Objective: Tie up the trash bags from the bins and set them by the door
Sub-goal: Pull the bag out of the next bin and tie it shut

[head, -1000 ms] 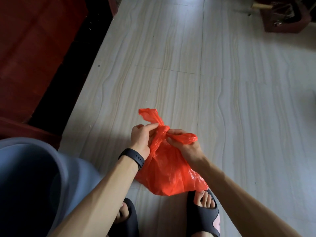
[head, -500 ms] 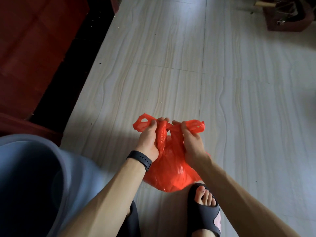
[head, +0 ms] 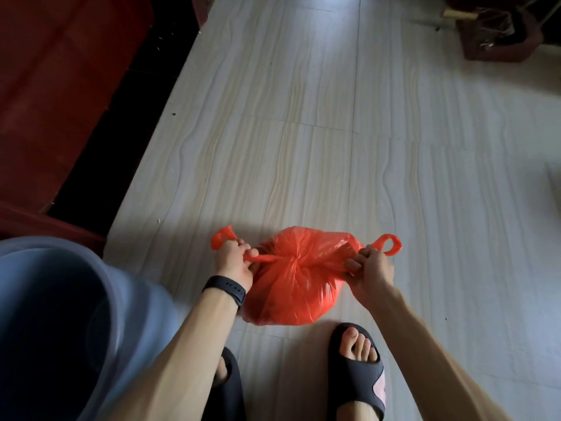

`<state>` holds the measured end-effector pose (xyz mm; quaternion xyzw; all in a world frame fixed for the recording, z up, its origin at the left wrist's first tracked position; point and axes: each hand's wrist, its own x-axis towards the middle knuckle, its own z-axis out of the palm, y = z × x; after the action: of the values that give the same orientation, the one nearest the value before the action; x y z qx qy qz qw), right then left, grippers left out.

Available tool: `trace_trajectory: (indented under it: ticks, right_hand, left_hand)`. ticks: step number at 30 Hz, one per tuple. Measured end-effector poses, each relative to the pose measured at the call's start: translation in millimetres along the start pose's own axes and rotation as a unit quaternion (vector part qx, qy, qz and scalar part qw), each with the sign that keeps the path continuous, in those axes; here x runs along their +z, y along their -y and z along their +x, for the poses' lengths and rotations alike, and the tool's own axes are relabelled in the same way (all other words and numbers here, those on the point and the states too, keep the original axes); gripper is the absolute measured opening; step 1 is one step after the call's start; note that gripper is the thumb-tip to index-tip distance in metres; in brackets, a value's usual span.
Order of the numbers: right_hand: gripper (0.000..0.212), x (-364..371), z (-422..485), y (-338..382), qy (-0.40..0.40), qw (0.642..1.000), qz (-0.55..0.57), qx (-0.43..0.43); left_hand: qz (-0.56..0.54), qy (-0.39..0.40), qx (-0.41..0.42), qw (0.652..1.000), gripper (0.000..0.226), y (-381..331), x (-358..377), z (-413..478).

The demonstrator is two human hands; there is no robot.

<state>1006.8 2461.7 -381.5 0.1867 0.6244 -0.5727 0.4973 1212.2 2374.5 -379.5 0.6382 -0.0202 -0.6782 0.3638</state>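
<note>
I pull apart with my left hand (head: 232,262) and right hand (head: 372,268), each fisted on a handle of the red trash bag (head: 296,287), cinching its knot above the tiled floor (head: 303,147).

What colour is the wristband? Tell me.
Black wristband, on the left wrist; head view.

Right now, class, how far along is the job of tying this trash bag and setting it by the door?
Done: the red bag is out of its bin, its mouth gathered. In hand: the left hand and right hand each grip a handle, pulled apart, with a knot cinched at the middle. Left: perhaps a second knot, then setting it by the door; no door is identifiable here.
</note>
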Motion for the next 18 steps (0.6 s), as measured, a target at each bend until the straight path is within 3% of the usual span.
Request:
trace_trajectory:
  ticks: [8,13,18]
  right_hand:
    - [0.029,-5.6,-11.4,19.0,-0.098,0.995,-0.010,-0.015]
    - [0.026,-2.9,-16.0,21.3,-0.041,0.995,-0.076,-0.053]
    - [0.039,9.7,-20.8,13.8,0.059,0.974,-0.166,-0.139]
  left_hand:
    - [-0.047,0.008,-0.058,0.997,0.031,-15.8,-12.0,4.3]
    - [0.044,0.073,0.087,0.993,0.034,-23.3,-0.5,2.9]
    - [0.166,0.135,0.183,0.960,0.044,-15.8,12.5,9.3]
